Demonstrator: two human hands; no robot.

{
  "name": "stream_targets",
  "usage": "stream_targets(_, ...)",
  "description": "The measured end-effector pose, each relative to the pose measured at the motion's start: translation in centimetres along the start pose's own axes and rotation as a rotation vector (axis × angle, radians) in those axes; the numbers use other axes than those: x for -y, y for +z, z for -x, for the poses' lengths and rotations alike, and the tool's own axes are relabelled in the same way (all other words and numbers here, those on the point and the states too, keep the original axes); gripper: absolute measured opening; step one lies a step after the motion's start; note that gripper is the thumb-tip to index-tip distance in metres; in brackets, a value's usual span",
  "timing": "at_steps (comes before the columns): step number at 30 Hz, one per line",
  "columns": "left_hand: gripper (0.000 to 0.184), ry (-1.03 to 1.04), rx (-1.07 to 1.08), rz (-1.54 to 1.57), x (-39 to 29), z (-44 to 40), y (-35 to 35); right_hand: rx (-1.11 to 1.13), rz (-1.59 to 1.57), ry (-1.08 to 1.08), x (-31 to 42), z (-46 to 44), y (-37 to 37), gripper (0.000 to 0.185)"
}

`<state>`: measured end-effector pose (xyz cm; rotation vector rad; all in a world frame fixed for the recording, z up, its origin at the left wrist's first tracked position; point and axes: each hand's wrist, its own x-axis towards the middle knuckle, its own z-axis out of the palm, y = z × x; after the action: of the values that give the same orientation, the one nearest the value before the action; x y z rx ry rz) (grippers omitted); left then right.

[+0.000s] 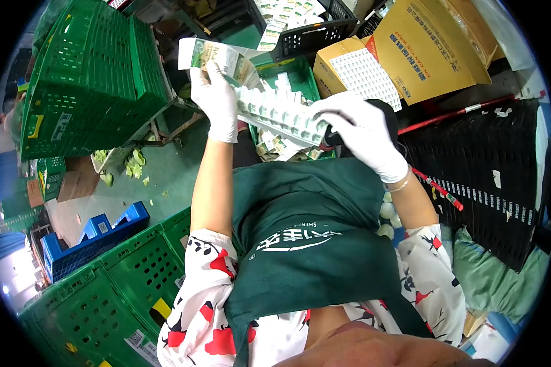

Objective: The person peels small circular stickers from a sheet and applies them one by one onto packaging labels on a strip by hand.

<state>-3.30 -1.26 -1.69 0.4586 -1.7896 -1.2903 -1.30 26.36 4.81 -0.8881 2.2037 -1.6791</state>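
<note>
Both of my hands wear white gloves. My left hand [215, 101] pinches a long printed label strip [223, 59] near its upper end, beside a curled sheet of labels [275, 112] with rows of pale green prints. The sheet stretches from my left hand across to my right hand [358, 129], whose fingers are bent at the sheet's right end. Below the sheet stands a green crate [304, 77] holding many loose labels.
Stacked green crates [86, 73] stand at the left, more [113, 290] at lower left. A black crate [317, 38] of labels is ahead. Cardboard boxes [419, 55], a label sheet [366, 74], a red pole [438, 185] and black crates [477, 165] are at the right.
</note>
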Motion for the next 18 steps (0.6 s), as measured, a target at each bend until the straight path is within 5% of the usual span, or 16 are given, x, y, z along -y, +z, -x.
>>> stream_targets(2, 0.025, -0.059, 0.098, -0.003, 1.1, -0.8, -0.8, -0.103, -0.154, 0.156, 1.2, -0.1, -1.6, 0.027)
stream_targets(6, 0.03, -0.401, 0.63, 0.281, -0.7, -0.5, -1.6, -0.079, -0.426, 0.366, -0.8, -1.2, -3.2, 0.028)
stream_targets(11, 0.04, -0.544, 1.063, 0.313, -4.2, 1.4, -1.6, 0.104, -0.296, 0.41, -2.8, -4.5, -2.4, 0.039)
stream_targets(16, 0.033, -0.505, 1.22, 0.313, -3.6, 2.5, -1.4, 0.325, -0.204, 0.399, -2.4, -7.4, -0.6, 0.042)
stream_targets(18, 0.026, -0.576, 1.126, 0.343, -4.6, 2.8, -1.1, 0.425, -0.171, 0.339, -2.4, -7.4, -0.2, 0.04)
